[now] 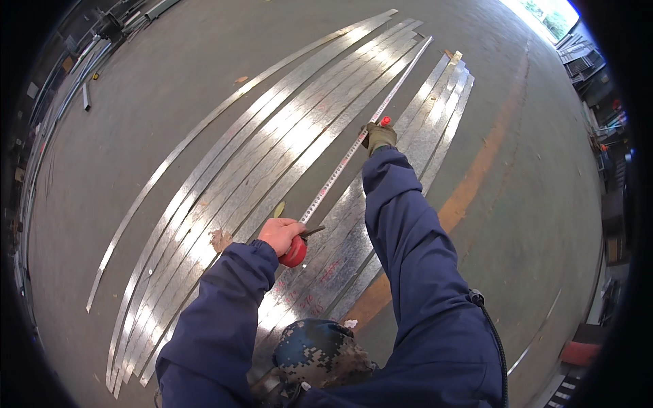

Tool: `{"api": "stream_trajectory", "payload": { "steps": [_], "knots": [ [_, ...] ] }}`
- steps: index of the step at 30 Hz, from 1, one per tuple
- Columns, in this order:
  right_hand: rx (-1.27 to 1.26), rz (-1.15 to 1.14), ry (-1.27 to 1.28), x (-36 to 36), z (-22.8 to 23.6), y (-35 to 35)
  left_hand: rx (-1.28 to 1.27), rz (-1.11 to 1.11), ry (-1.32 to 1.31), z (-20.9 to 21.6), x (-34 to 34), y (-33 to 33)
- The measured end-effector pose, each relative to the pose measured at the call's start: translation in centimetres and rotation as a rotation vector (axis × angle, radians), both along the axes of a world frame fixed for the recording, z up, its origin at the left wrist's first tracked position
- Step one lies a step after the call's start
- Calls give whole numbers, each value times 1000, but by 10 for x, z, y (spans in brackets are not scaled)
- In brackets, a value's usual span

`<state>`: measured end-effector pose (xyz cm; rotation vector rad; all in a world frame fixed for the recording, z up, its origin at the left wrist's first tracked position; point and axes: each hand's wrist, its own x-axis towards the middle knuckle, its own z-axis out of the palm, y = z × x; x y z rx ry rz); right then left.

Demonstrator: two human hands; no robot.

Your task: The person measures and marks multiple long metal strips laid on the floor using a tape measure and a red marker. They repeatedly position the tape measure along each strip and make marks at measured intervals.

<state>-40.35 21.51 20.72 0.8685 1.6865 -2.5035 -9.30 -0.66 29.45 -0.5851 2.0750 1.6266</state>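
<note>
My left hand [279, 235], which looks bare, is closed on a red tape measure [294, 252]. A dark pointed piece [313, 232] juts out beside its fingers; I cannot tell its kind. The white tape blade [333, 178] runs out from the case, away from me and to the right, over the gap between two groups of metal strips. Farther along, my right hand [381, 138], in an olive glove, is closed at the blade. A small red-ended object [386, 122] pokes out of that hand, most of it hidden.
Long shiny metal strips [272, 139] lie side by side on the floor, left of the blade. More strips [425, 112] lie right of it, some with red handwriting near me. An orange line [469, 187] crosses the floor. Metal lengths [71, 81] are piled far left.
</note>
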Motion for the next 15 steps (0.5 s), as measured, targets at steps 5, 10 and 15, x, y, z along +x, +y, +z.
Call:
{"api": "stream_trajectory", "payload": {
  "steps": [5, 10, 15],
  "knots": [
    [60, 9, 49, -7, -37, 6, -42, -74, -17, 4, 6, -3],
    [226, 10, 73, -19, -63, 23, 51, -52, -7, -18, 5, -10],
    [291, 32, 81, -16, -48, 1, 8, -35, -27, -17, -1, -16]
  ]
}}
